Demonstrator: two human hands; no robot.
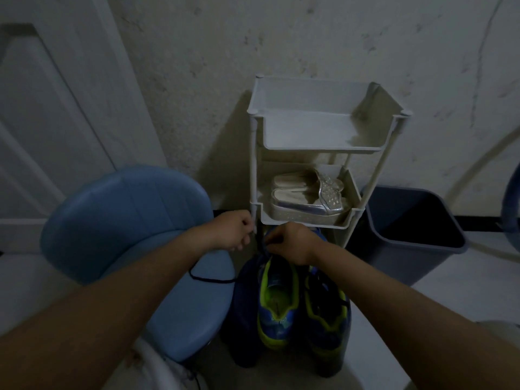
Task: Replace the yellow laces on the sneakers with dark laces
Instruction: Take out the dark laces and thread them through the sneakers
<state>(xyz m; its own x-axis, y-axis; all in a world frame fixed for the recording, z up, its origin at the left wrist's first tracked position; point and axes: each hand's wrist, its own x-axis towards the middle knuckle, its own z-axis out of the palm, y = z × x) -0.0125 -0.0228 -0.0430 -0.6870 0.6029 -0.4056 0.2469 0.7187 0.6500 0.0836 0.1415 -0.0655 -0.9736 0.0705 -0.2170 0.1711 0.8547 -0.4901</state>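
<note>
- The sneakers (326,319) stand on the floor, toes under a white rack (256,164); the left hand (233,230) is curled, seemingly round the dark lace (211,279); the right hand (292,243) pinches at the stool-side sneaker's toe.
- Likely trouble: slack looped over the blue stool (157,220) may snag; dim light could hide a missed eyelet.
- Pale floor, stained wall, door, grey bin (416,220).

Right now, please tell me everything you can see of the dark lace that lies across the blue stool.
The dark lace is a thin cord, apparently woven fabric. A slack stretch lies in a curve on the blue stool, then rises toward the front of the sneaker, where the right hand pinches it. The left hand, closed in a fist, seems to grip another part. Its ends are lost in the dim light.
</note>
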